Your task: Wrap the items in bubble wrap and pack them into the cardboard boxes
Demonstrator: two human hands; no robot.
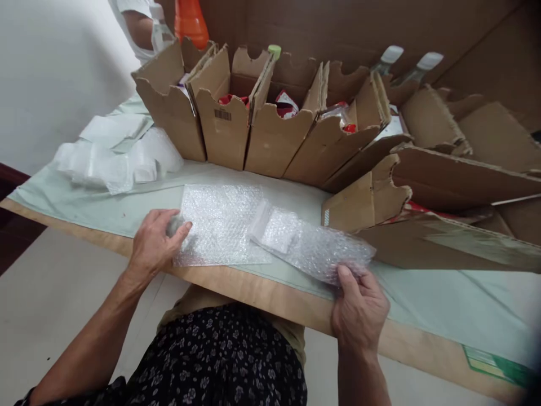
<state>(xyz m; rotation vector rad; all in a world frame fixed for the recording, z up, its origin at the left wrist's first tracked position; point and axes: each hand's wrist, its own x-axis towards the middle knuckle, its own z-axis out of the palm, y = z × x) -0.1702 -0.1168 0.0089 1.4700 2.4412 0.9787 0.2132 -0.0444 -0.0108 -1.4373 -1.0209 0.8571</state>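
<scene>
A flat sheet of bubble wrap [215, 225] lies near the table's front edge. My left hand [154, 239] is at its left edge, thumb and fingers apart, with no firm grip visible. At the other side, my right hand [361, 304] pinches the right end of a narrower bubble wrap piece [321, 251], thumb on top and the fingers partly hidden. The left end of that piece is folded over and overlaps the right part of the flat sheet.
Behind the sheet stands a row of cut cardboard boxes [224, 129] with packaged items inside. Another cardboard box [359, 203] is at right. White bubble wrap pieces [114, 163] are heaped at left. Bottles [389, 59] and a person's arm [139, 28] appear behind.
</scene>
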